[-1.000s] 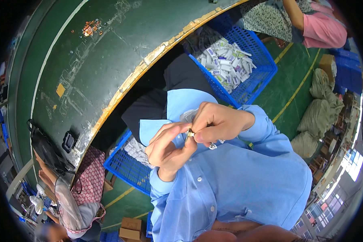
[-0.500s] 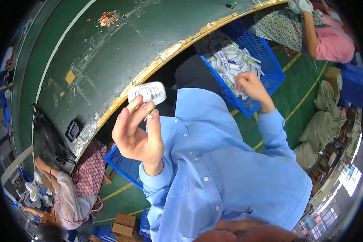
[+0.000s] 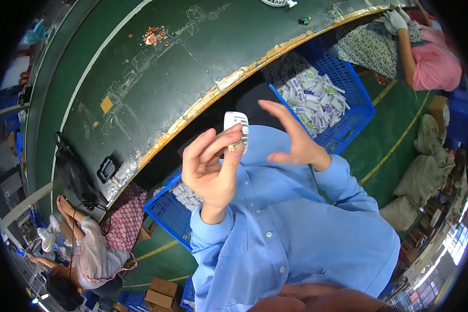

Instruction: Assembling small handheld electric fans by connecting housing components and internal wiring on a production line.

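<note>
My left hand (image 3: 210, 174) is raised before my chest, its thumb and fingers closed on a white plastic housing (image 3: 236, 120) with a slotted face. A tiny pale connector (image 3: 231, 148) sticks out between thumb and forefinger; what it is attached to is hidden. Just right of the housing, my right hand (image 3: 300, 143) is open, thumb and fingers spread apart, touching nothing. Beyond it stands a blue plastic basket (image 3: 368, 113) heaped with small white packs (image 3: 317, 96) bearing coloured labels.
A dark green workbench (image 3: 156, 88) with a worn yellowish edge curves ahead. On it lie copper-coloured bits (image 3: 154, 36), a black tray (image 3: 106, 170) and a black bag (image 3: 75, 171). Another blue basket (image 3: 166, 218) stands at my left. Co-workers sit at left (image 3: 96, 255) and far right (image 3: 431, 62).
My right hand has left the basket and come near the housing, fingers now spread. My left hand has shifted right and turned the housing more edge-on.
</note>
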The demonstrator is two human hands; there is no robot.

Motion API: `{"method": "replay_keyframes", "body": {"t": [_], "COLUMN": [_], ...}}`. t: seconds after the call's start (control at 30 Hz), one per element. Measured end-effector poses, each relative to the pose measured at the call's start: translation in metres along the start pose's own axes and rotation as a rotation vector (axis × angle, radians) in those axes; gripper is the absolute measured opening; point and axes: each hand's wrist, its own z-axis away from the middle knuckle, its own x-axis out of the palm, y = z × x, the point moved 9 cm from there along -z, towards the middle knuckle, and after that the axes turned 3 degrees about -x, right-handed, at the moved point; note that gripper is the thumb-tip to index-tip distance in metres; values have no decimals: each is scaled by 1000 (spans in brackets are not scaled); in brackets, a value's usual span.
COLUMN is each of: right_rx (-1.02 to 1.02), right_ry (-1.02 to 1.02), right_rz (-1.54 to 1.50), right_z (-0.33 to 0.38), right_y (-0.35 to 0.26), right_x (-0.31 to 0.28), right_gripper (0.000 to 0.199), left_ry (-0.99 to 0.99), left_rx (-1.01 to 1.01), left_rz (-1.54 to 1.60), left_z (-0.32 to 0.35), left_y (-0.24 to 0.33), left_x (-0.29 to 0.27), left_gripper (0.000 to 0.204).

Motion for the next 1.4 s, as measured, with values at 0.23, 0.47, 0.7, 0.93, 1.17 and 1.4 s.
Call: {"method": "replay_keyframes", "body": {"t": [0.23,0.47,0.7,0.93,1.17,1.4], "right_rx": [-59,-123,-137,-274,-264,-444], "right_ry": [32,106,362,256,275,127], "right_rz": [-177,-30,70,240,624,693], "right_z": [-45,-70,-83,-101,-141,-130], "right_y": [-19,-24,2,-22,-2,-45], "right_x": [34,54,12,-2,-46,-5], "right_gripper": [92,89,89,83,75,76], "left_ry": [19,216,95,290,374,-24], "left_rx": [-127,-325,-327,-475,-156,139], "left_rz": [453,1000,729,498,-160,-707], "left_z": [-9,-16,-15,-14,-33,-72], "left_y": [-13,-43,-59,-122,-82,-18], "left_x": [-13,-41,-49,-69,-133,-50], "left_gripper": [34,22,29,29,23,48]}}
